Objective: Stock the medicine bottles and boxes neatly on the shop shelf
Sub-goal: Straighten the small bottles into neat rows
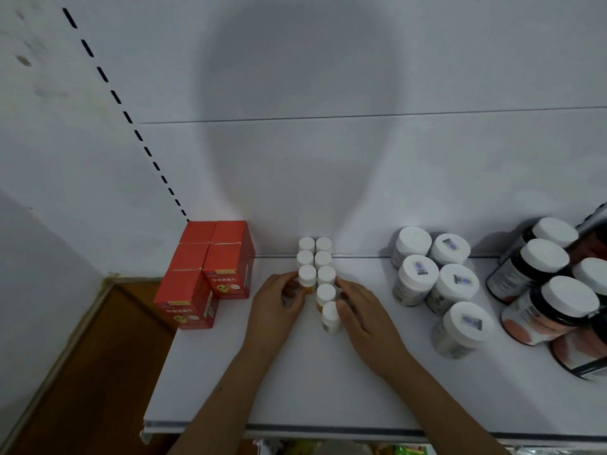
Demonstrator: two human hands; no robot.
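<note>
Fingers (289,280) of our left hand (276,307) pinch a small white-capped orange bottle (307,278); our right hand (364,318), fingers straight, presses the neighbouring bottle row (325,292) on the white shelf (295,382).

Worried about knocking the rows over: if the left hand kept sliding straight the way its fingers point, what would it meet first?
The left hand points up and right, and its fingertips already touch the front bottle of the left row. Going on would likely push that bottle against the right row beside it.

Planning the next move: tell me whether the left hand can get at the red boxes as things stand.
Probably yes. The left hand holds a small white-capped bottle, but the red boxes stand just to its left, with only bare shelf between.
</note>
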